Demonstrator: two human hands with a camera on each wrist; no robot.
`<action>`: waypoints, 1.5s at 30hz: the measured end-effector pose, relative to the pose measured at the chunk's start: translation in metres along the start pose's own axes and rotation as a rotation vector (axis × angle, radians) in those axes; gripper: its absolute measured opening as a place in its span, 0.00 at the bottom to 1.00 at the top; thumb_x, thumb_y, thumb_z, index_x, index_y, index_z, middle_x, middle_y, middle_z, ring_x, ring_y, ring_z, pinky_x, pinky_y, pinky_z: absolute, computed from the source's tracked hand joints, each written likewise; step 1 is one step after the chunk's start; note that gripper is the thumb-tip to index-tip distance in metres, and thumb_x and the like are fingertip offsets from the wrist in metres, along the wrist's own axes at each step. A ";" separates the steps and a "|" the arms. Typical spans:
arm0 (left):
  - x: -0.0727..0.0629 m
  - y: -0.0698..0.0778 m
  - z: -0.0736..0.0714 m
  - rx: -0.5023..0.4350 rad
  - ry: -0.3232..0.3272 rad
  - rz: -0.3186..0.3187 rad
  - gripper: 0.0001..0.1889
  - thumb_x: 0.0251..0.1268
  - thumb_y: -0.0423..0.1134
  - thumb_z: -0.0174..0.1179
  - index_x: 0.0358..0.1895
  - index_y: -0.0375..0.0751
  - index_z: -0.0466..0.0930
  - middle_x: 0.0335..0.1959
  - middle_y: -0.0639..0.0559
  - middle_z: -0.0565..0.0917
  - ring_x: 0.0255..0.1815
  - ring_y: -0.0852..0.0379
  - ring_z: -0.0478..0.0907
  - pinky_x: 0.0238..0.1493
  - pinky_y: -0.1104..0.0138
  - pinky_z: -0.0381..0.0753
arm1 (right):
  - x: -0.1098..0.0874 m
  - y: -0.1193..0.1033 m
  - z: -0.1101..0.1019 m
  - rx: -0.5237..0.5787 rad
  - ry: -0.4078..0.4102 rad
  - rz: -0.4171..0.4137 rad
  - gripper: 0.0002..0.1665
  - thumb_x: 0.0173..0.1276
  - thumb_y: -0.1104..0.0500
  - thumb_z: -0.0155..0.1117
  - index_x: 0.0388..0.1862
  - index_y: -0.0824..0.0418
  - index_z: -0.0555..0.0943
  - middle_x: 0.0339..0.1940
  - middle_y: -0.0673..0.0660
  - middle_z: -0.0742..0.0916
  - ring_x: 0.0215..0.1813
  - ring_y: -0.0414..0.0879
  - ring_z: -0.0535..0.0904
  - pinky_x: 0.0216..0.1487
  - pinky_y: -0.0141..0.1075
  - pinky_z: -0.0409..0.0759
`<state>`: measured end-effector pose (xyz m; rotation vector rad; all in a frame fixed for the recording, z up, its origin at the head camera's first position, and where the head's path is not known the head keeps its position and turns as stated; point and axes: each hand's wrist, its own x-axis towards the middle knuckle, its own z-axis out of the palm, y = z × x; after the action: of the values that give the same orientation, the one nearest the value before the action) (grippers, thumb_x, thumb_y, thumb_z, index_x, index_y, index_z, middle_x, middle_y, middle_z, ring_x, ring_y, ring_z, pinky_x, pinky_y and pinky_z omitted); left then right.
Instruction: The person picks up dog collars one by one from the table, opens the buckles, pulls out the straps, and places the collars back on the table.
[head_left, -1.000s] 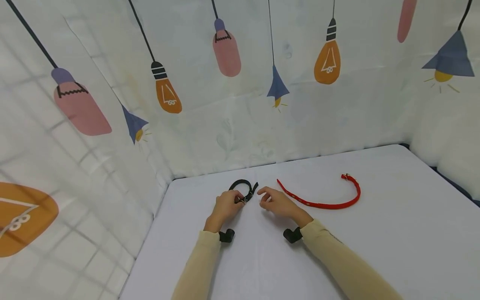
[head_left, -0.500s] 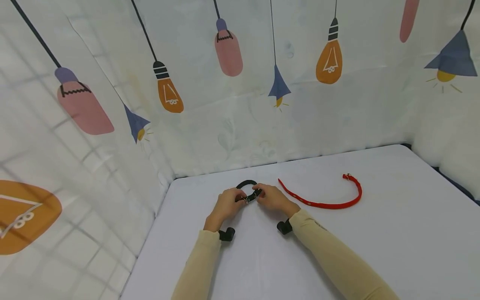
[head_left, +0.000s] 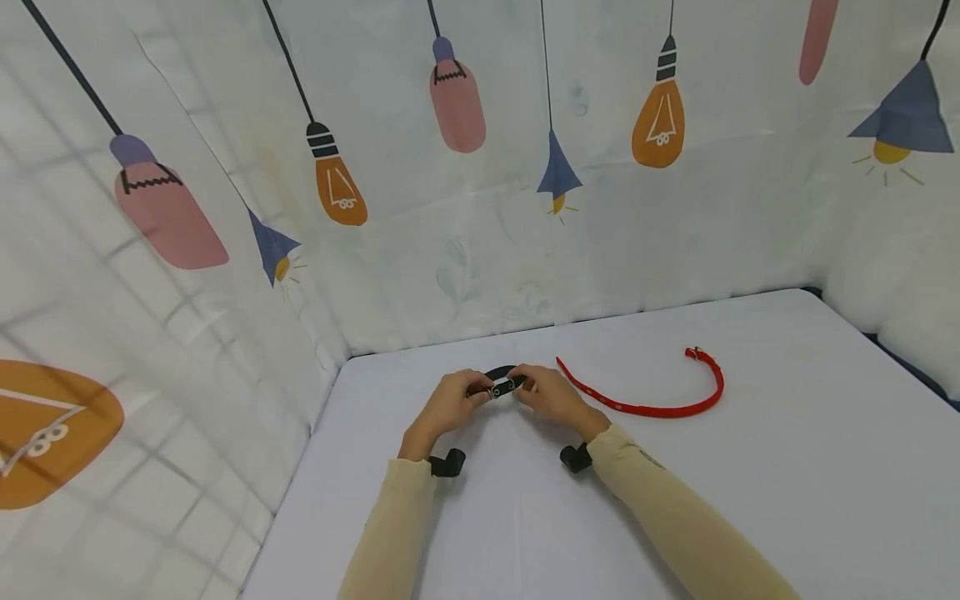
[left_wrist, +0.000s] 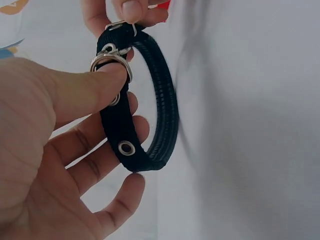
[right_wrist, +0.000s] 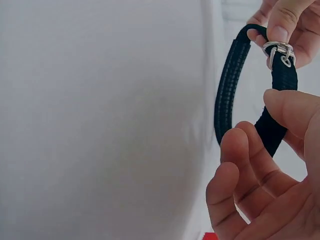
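A black collar (head_left: 500, 372), closed into a loop, is held upright between both hands. My left hand (head_left: 448, 407) pinches the strap by the metal ring (left_wrist: 111, 64), thumb on top and fingers behind. In the left wrist view, a metal eyelet (left_wrist: 126, 148) shows lower on the band. My right hand (head_left: 557, 402) pinches the strap on the other side of the silver buckle (right_wrist: 279, 48); its thumb lies along the band in the right wrist view. A ridged lining (right_wrist: 231, 85) shows on the loop's inner face.
A red collar (head_left: 667, 412) lies unfastened in a curve on the white table (head_left: 787, 483), to the right of the hands. Behind the table hangs a white cloth wall (head_left: 495, 275) printed with lamps.
The right hand has come in from the right and taken hold of the black collar. Both hands have since tipped the loop up from lying flat.
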<state>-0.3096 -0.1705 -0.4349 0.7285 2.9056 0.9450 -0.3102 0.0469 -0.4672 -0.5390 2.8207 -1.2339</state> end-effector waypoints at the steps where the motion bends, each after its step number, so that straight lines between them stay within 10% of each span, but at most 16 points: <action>1: 0.000 0.000 -0.002 -0.015 -0.004 0.002 0.05 0.70 0.34 0.65 0.45 0.42 0.87 0.42 0.50 0.86 0.40 0.57 0.80 0.46 0.59 0.79 | -0.001 0.000 -0.001 0.001 0.004 -0.006 0.20 0.74 0.55 0.66 0.63 0.51 0.80 0.40 0.52 0.87 0.36 0.43 0.78 0.35 0.35 0.74; 23: -0.002 0.023 -0.014 -0.322 -0.168 -0.006 0.11 0.76 0.40 0.60 0.54 0.44 0.85 0.40 0.46 0.86 0.39 0.56 0.82 0.51 0.48 0.82 | -0.038 -0.006 -0.033 0.065 0.071 -0.096 0.15 0.79 0.54 0.60 0.59 0.54 0.82 0.25 0.49 0.75 0.28 0.42 0.70 0.30 0.33 0.68; 35: -0.002 0.026 -0.002 -0.364 -0.212 -0.028 0.09 0.72 0.42 0.64 0.49 0.46 0.85 0.38 0.48 0.87 0.37 0.55 0.81 0.43 0.55 0.82 | -0.041 -0.002 -0.033 0.137 0.060 -0.087 0.23 0.81 0.56 0.56 0.71 0.57 0.74 0.44 0.62 0.85 0.35 0.42 0.78 0.35 0.34 0.77; 45: 0.000 0.044 0.017 -0.348 -0.108 -0.004 0.09 0.68 0.44 0.69 0.45 0.46 0.82 0.37 0.54 0.89 0.38 0.58 0.83 0.40 0.61 0.82 | -0.043 -0.012 -0.035 0.272 0.106 -0.042 0.31 0.82 0.53 0.54 0.79 0.56 0.61 0.56 0.62 0.83 0.43 0.49 0.84 0.42 0.37 0.81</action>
<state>-0.2880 -0.1300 -0.4242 0.7207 2.5503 1.3183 -0.2711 0.0780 -0.4399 -0.5345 2.6677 -1.6662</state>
